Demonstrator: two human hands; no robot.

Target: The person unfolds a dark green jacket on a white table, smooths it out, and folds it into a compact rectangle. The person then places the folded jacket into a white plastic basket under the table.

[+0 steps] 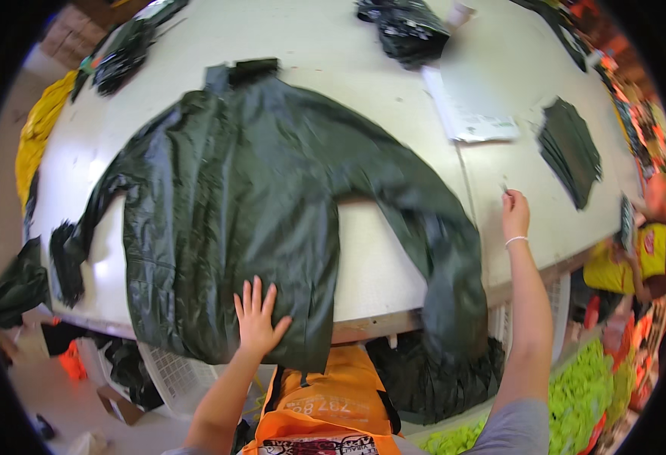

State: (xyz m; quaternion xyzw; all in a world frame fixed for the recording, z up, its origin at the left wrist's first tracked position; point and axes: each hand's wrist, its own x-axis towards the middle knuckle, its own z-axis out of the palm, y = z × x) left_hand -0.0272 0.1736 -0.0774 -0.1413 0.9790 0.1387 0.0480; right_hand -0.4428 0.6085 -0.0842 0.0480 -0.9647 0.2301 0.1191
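A dark green, shiny waterproof jacket lies spread on the white table, collar at the far side, its right-hand sleeve hanging over the front edge. My left hand rests flat on the jacket's lower front, fingers spread and holding nothing. Off to the right, above bare tabletop, my right hand is closed in a pinch, apart from the jacket. A small dark tip shows at its fingertips, too small to name.
A white packet stack and a fanned pile of dark green pieces lie to the right. Dark plastic-wrapped bundles sit at the back. Below the edge stand white crates and bright lime garments. A person in yellow is at far right.
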